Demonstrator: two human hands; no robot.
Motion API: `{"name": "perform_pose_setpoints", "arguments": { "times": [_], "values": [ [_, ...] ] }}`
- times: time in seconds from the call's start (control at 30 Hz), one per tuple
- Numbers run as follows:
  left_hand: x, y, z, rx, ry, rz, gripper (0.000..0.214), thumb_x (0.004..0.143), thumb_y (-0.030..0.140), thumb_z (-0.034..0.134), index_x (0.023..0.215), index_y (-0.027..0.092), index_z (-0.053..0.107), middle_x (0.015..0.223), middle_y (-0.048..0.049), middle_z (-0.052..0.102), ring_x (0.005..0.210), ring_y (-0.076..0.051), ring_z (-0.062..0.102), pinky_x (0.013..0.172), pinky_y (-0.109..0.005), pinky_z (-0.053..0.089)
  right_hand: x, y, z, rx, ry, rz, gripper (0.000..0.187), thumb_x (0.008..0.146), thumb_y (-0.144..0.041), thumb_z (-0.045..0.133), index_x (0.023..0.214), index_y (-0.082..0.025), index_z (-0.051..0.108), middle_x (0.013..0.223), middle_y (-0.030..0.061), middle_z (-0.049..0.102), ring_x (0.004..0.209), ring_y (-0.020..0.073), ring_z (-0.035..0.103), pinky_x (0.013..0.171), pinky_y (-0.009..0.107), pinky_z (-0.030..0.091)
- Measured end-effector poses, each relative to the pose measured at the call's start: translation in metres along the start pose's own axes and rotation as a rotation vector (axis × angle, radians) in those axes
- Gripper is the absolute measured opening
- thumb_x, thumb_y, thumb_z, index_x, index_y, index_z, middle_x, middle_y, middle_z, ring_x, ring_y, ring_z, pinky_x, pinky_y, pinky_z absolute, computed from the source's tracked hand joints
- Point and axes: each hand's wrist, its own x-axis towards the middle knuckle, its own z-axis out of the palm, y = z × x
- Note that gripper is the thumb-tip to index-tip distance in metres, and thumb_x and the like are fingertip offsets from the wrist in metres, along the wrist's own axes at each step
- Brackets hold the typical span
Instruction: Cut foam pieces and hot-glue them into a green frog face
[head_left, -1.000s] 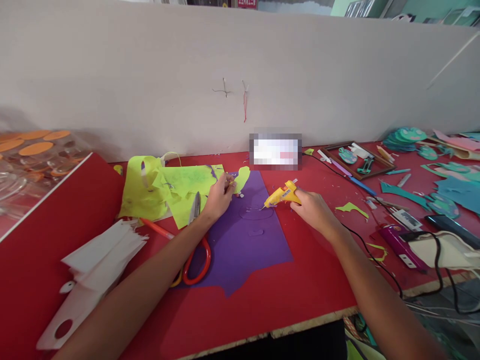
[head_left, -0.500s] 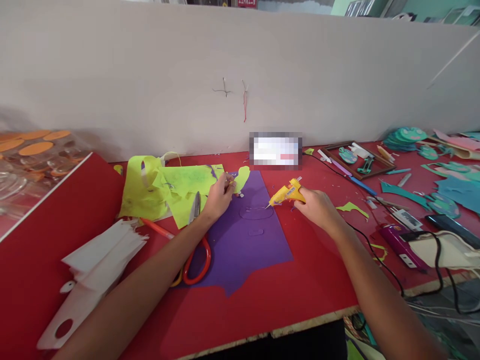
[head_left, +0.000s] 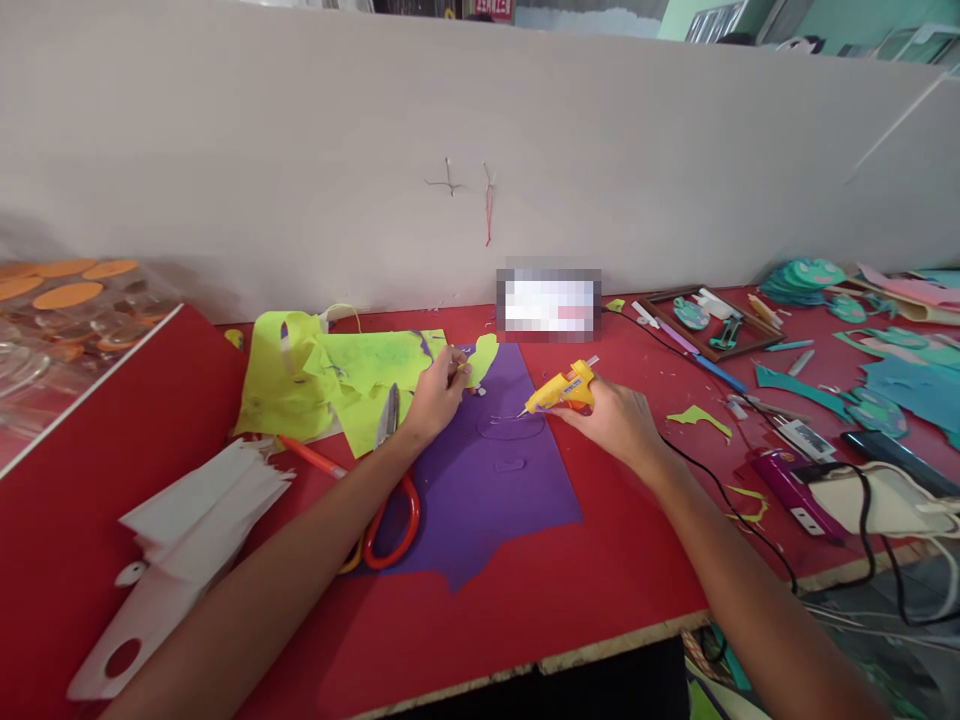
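Note:
My right hand [head_left: 619, 425] is closed around a yellow hot glue gun [head_left: 559, 387], its nozzle pointing left, just over the purple sheet [head_left: 495, 520]. Between the pinched fingers of my left hand [head_left: 437, 392] is a small yellow-green cutout [head_left: 484, 356], held above the far part of that sheet. An oval outline is marked on the purple surface near the nozzle. Red-handled scissors [head_left: 413, 520] lie partly under my left forearm, blades pointing away. Behind them are yellow-green sheets [head_left: 367, 357] with cut edges.
White paper pieces [head_left: 199, 500] and clear containers with orange tops [head_left: 67, 295] are at left. On the red table's right side lie a brown tray [head_left: 761, 340], a purple device [head_left: 799, 490], teal pieces [head_left: 802, 390] and a black cord [head_left: 720, 485]. A pale partition [head_left: 300, 150] stands behind.
My right hand has shifted the glue gun slightly left, farther over the purple sheet. My left hand keeps its hold on the yellow-green cutout in nearly the same place.

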Motion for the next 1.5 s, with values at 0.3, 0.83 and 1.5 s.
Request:
{"name": "perform_pose_setpoints", "arguments": {
  "times": [0.3,0.83,1.5],
  "values": [
    [0.001,0.001,0.001,0.016,-0.002,0.005,0.002,0.095,0.022,0.047,0.095,0.022,0.045,0.06,0.0068,0.056,0.058,-0.013,0.064,0.062,-0.025,0.043,0.0,-0.012,0.017,-0.04,0.01,-0.052,0.037,0.089,-0.037,0.06,0.119,-0.016,0.064,0.089,0.0104,0.075,0.077,0.0251,0.07,0.06,0.029,0.039],
    [0.0,0.002,0.0,0.014,-0.004,-0.003,0.003,0.095,0.023,0.048,0.094,0.022,0.045,0.06,0.0061,0.056,0.056,-0.013,0.062,0.06,-0.024,0.042,0.005,0.015,0.001,-0.13,-0.09,0.008,0.013,0.083,-0.024,0.06,0.09,-0.016,0.066,0.081,0.0096,0.073,0.071,0.0238,0.067,0.059,0.03,0.029],
    [0.001,0.0,0.001,0.043,0.0,0.009,0.003,0.094,0.021,0.048,0.094,0.022,0.045,0.058,0.007,0.054,0.055,-0.012,0.059,0.059,-0.024,0.039,-0.004,-0.021,0.016,0.007,0.096,-0.149,0.049,0.088,-0.056,0.064,0.115,-0.015,0.067,0.085,0.0088,0.076,0.074,0.0231,0.07,0.057,0.028,0.034]
  ]
}}
